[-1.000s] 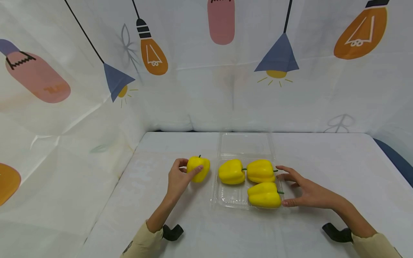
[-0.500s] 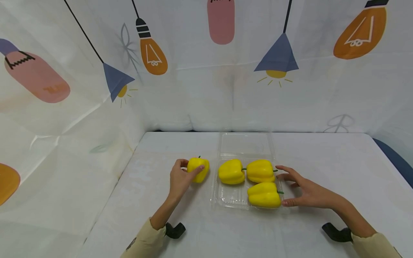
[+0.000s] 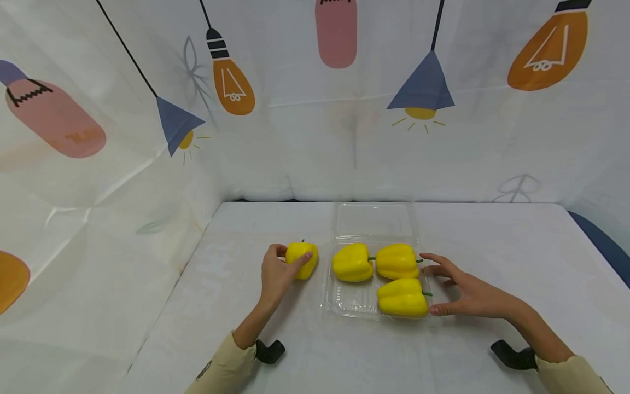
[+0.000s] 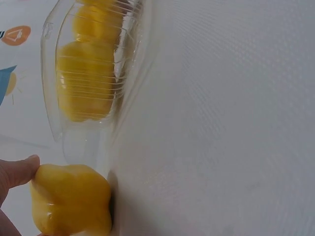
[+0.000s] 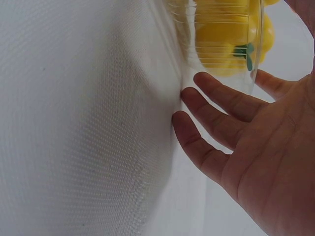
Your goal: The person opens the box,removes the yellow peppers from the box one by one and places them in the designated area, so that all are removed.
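Note:
My left hand (image 3: pixel 278 276) grips a yellow bell pepper (image 3: pixel 303 261) by its sides, thumb and fingers around it, stem pointing up. In the left wrist view this bell pepper (image 4: pixel 71 199) sits right at the white tabletop. To its right lies a clear plastic clamshell box (image 3: pixel 351 307), lid folded back, with three yellow bell peppers (image 3: pixel 351 262) on their sides in it. Their green stems point right. My right hand (image 3: pixel 467 290) is spread at the box's right edge, fingers apart and only loosely bent. In the right wrist view its fingertips are close to the clear wall (image 5: pixel 256 54).
The open lid (image 3: pixel 374 218) extends toward the table's back edge. Bare box floor shows at the front left. Behind the white table (image 3: pixel 517 246) hangs a white curtain (image 3: pixel 305 142) printed with lamps and bulbs. Black curved pieces (image 3: pixel 513 355) are worn at both wrists.
My left hand and the bell pepper in it have shifted very slightly downward in the head view, the wrist drifting a little right. The right hand and the box have stayed put.

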Tool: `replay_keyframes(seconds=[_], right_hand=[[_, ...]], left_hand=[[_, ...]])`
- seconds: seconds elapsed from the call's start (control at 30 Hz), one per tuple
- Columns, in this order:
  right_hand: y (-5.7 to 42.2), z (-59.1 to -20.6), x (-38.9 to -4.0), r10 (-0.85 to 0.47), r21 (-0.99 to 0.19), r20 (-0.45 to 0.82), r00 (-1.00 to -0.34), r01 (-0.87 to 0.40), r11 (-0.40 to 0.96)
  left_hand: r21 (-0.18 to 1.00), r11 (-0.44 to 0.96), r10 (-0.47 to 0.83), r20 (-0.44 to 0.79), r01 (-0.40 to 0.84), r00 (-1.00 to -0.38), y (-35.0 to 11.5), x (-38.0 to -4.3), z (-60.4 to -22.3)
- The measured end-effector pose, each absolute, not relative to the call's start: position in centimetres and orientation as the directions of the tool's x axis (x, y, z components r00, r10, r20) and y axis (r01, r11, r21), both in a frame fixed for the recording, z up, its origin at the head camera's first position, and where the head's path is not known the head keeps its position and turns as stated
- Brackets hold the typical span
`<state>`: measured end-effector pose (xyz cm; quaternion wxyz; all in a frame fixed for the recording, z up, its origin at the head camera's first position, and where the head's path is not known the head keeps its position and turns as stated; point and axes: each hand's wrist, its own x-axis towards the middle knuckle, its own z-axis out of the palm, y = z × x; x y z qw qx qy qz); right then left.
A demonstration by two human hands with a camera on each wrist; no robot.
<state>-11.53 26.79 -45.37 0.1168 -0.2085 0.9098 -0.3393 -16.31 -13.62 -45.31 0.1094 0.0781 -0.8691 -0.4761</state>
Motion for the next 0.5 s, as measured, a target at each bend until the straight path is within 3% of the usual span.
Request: replay_keyframes(seconds=[0.5], right_hand=[[26.61, -45.03, -11.55, -0.483, -0.692, -0.073, -0.873, -0.304, 0.655]], left_hand=[[0.841, 0.540, -0.235, 0.118, -0.028, -0.965, -13.92, -15.99, -45.06]])
